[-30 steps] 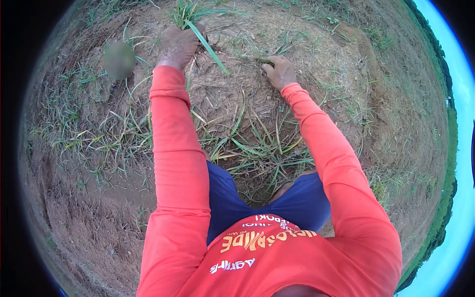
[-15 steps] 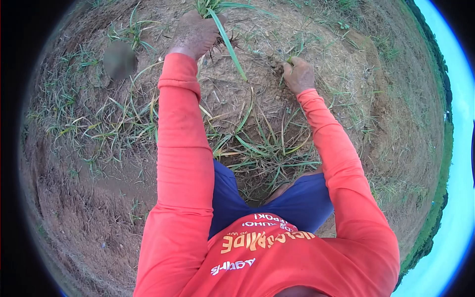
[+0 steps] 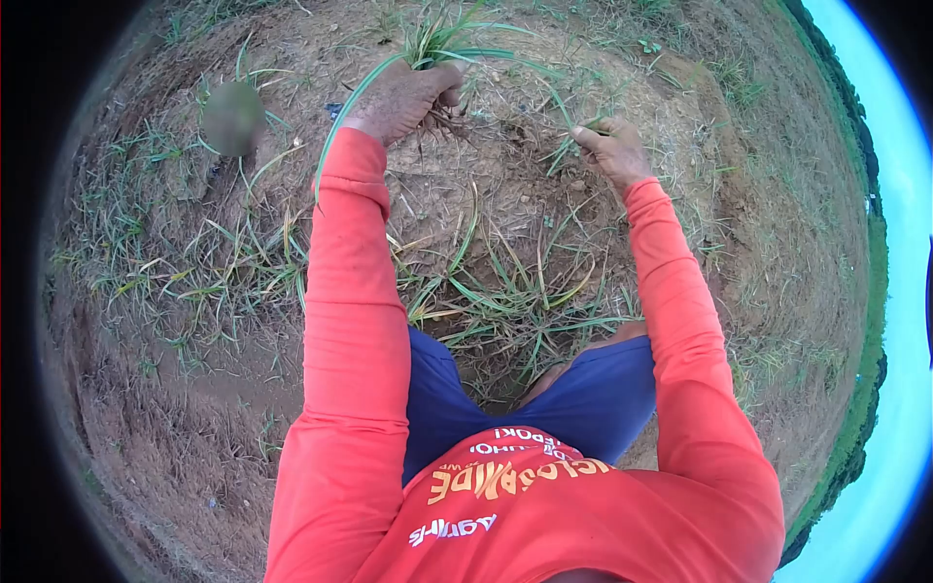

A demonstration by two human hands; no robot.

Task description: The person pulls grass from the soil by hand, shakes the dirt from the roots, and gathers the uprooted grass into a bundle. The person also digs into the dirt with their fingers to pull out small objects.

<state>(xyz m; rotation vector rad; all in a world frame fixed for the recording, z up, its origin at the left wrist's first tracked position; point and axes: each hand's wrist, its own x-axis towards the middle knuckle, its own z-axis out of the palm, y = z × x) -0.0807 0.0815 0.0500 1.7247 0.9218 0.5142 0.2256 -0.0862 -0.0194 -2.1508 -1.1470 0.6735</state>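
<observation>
My left hand (image 3: 400,101) is closed around a tuft of long green grass (image 3: 428,44). The blades fan out above the fist, one long blade curls back over the wrist, and brown roots (image 3: 442,121) hang from its lower side. To the right, my right hand (image 3: 614,151) is closed, thumb and fingers pinched on a small sprig of grass (image 3: 562,151) just over the soil. Loose, dug-up dirt (image 3: 530,136) lies between the two hands.
Pulled-looking grass (image 3: 525,301) lies in a loose heap before my knees. More grass (image 3: 209,272) grows over the ground to the left. Dry brown soil (image 3: 194,418) spreads around, and a green tree line (image 3: 870,291) edges the field at the right.
My left hand has come slightly down and toward the right with the grass tuft, turning it so the roots show. My right hand has shifted right and a bit down, away from the dug spot.
</observation>
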